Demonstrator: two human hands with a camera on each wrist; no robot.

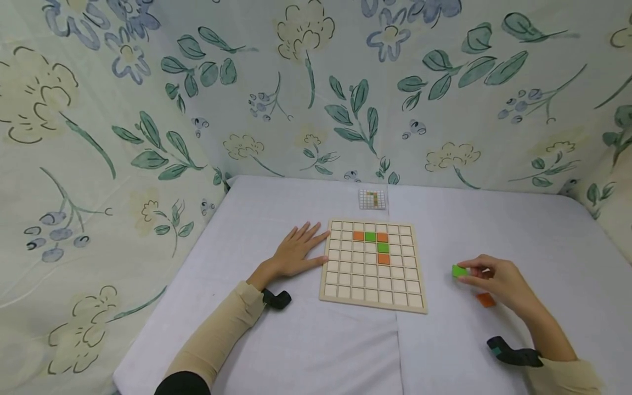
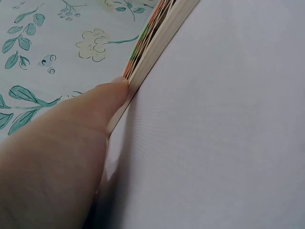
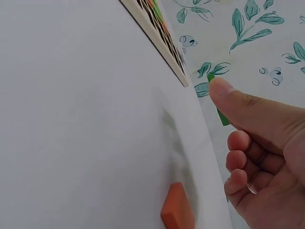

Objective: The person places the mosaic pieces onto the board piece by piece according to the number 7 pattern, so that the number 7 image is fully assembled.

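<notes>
A square wooden grid board (image 1: 345,277) lies on the white cloth, with several orange and green tiles set in its upper cells, forming a row that turns downward. My left hand (image 1: 294,253) rests at the board's left edge, fingers spread and straight; in the left wrist view its thumb (image 2: 102,100) touches the board's side. Right of the board, my right hand (image 1: 503,280) pinches a green tile (image 1: 459,271) between thumb and fingers, raised off the cloth. Below that hand lies a loose orange tile (image 1: 486,299), also seen in the right wrist view as an orange tile (image 3: 178,207).
Behind the board, a small card (image 1: 372,199) with a printed grid and coloured pattern lies on the cloth. The white-covered table (image 1: 340,351) is bounded at the back and sides by a flower-printed curtain (image 1: 316,120). Dark straps with cameras (image 1: 515,352) sit at both wrists.
</notes>
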